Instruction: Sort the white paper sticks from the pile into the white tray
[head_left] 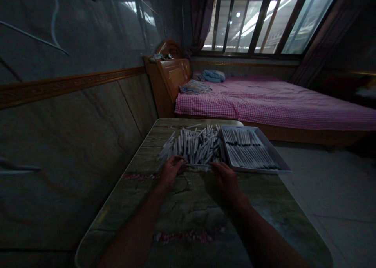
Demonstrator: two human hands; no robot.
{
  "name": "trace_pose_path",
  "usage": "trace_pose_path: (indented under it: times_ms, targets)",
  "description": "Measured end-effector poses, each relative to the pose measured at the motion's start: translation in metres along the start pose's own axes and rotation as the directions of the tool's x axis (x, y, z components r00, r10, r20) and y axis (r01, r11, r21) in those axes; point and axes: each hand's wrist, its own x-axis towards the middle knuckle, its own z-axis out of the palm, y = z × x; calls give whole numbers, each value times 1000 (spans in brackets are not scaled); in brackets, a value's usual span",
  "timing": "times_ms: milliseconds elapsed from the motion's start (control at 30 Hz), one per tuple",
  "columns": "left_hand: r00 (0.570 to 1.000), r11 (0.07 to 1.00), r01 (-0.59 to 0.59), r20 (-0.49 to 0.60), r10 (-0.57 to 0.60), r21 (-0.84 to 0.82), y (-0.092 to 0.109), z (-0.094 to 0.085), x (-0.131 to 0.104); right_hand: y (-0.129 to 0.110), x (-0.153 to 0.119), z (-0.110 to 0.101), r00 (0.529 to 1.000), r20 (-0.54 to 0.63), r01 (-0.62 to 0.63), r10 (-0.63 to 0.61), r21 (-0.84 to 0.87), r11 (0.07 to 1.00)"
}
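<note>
A thin white pen-like stick (pixel 198 165) is held level between my two hands, just in front of a loose pile of similar sticks (pixel 192 144). My left hand (pixel 172 169) pinches its left end with thumb and fingers. At the other end, my right hand (pixel 225 177) has its fingers closed on it; the dim light hides the exact grip. To the right of the pile lies a shallow white tray (pixel 274 152). Inside it, sticks with dark ends (pixel 251 156) lie side by side in two rows.
Everything stands on a wood-patterned table (pixel 182 205) with rounded corners. A tiled wall (pixel 73 150) runs close along the left. Beyond the table is a bed (pixel 264 99) with a pink checked sheet, a wooden headboard (pixel 170 80) and a window (pixel 255 21) behind.
</note>
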Motion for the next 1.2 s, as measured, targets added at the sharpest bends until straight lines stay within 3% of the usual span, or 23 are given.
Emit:
trace_pose_path:
  times_ms: [200, 533, 833, 1000, 1200]
  targets:
    - [999, 1000, 24, 37, -24, 0, -3, 2, -1, 3, 0, 0, 1000, -6, 27, -27, 0, 1000]
    - [998, 1000, 23, 58, -25, 20, -5, 18, -15, -6, 2, 1, 985, 164, -10, 50, -236, 972]
    - [998, 988, 9, 64, 0, -153, -11, 21, -12, -14, -1, 15, 995, 85, 76, -51, -324, 943]
    - [997, 984, 32, 72, -19, -177, -15, 25, -19, -22, 2, 16, 991, 130, 29, 13, -312, 950]
    - [998, 978, 40, 47, -31, -205, -17, 27, -18, -32, 4, 21, 969, 185, -120, 164, -228, 966]
